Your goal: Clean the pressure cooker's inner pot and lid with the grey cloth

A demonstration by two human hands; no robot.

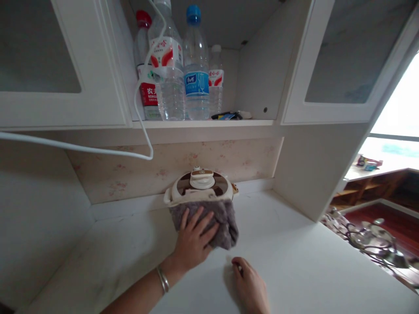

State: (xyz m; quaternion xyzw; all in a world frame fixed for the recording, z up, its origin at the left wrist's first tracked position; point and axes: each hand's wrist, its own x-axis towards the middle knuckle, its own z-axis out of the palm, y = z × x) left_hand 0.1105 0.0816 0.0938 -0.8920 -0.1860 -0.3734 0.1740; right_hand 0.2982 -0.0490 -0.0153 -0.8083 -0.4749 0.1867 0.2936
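The left hand [195, 237] lies flat with its fingers spread on a grey cloth [209, 222], pressing it against the near side of a white and brown cooker [200, 188]; it grasps nothing, the palm simply bearing on the fabric. A silver bracelet [163, 279] circles that wrist. The cloth hangs over the front of the cooker and bunches at its lower right corner, just above the white countertop [294, 253]. The cooker stands at the far edge of the countertop, against a pale flowered backsplash [163, 168]. The right hand [249, 284] rests near the cloth, to its right and closer in, its fingers curled loosely onto the countertop and holding nothing. Above, an open shelf [203, 124] between two glass-fronted cabinet doors carries several plastic water bottles, among them one with a blue cap [196, 65] and one with a red cap [145, 65]. A white cable [81, 149] runs from the left, loops below the shelf and climbs in front of the bottles. At the far right, metal pot lids [376, 237] lie on a lower surface beside a bright window.
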